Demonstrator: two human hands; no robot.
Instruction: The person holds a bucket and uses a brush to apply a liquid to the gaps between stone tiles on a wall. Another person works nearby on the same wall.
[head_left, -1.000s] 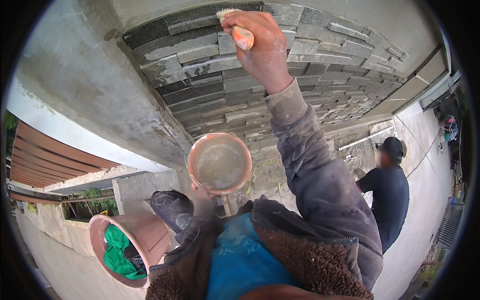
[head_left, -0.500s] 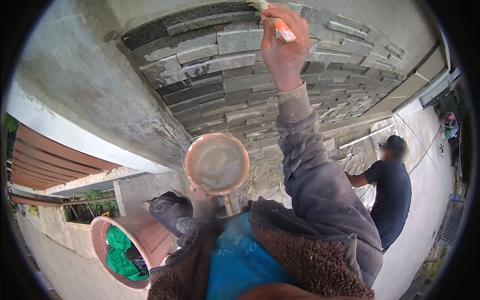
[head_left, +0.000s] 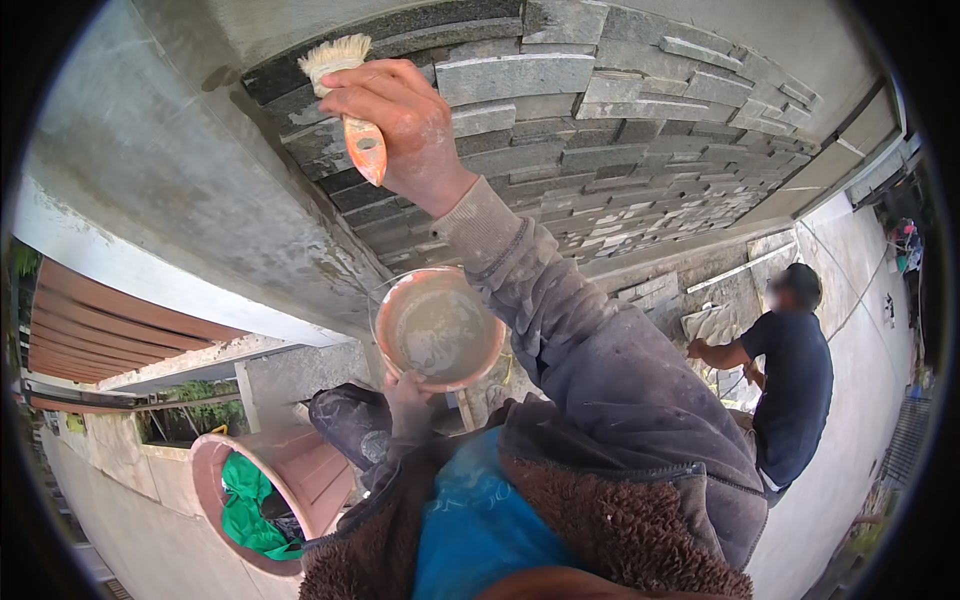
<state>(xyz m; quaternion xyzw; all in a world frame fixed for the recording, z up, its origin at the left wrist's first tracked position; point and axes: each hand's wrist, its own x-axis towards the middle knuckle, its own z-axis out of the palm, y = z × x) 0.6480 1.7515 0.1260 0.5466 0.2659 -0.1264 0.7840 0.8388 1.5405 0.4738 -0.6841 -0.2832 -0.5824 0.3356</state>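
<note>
My right hand [head_left: 405,125] is raised and grips a paintbrush [head_left: 348,98] with an orange handle and pale bristles. The bristles touch the upper left part of a wall clad in grey stacked stone strips [head_left: 600,130]. My left hand [head_left: 408,398] holds a round reddish-brown bowl [head_left: 438,328] from below, close to my chest. The bowl has a thin greyish liquid or film inside. My right sleeve is grey and dusty.
A reddish bucket [head_left: 262,480] with green cloth inside stands at the lower left. Another person in dark clothes and a cap [head_left: 785,375] works low at the wall on the right. A smooth grey concrete surface [head_left: 150,180] flanks the stone. Pale pavement lies on the right.
My right hand with the brush has swung left along the top of the stone wall. The bowl has stayed about where it was.
</note>
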